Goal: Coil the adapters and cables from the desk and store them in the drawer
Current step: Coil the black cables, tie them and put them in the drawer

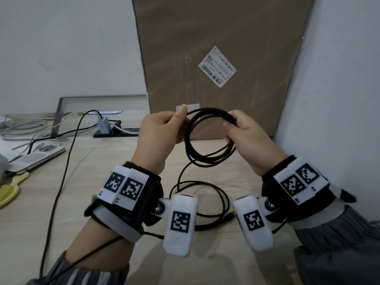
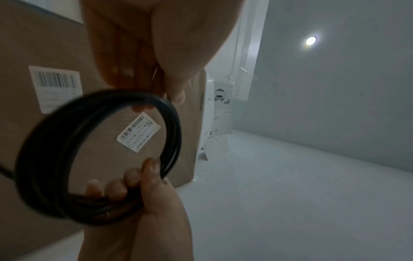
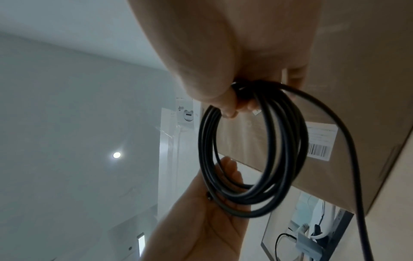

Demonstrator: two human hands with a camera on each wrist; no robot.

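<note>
Both my hands hold a black cable [image 1: 192, 128], wound into a round coil of several loops, up above the beige desk [image 1: 102, 202]. My left hand [image 1: 181, 120] pinches the coil's upper left with thumb and curled fingers. Fingers of my right hand [image 1: 230, 124] curl round the bundled strands on the coil's right side. The cable's loose tail [image 1: 205, 183] drops from the coil and lies looped on the desk between my wrists. The left wrist view shows the coil [image 2: 172, 123] close up, the right wrist view shows the same coil [image 3: 279, 141]. No drawer is in view.
A tall cardboard box [image 1: 216, 58] stands right behind the coil, with a white wall [image 1: 339, 79] to its right. At back left a power strip with a grey adapter [image 1: 102, 125], grey cables [image 1: 20, 128], a laptop [image 1: 35, 159] and a yellow brush [image 1: 10, 188]. Another black cable [image 1: 61, 182] runs toward me.
</note>
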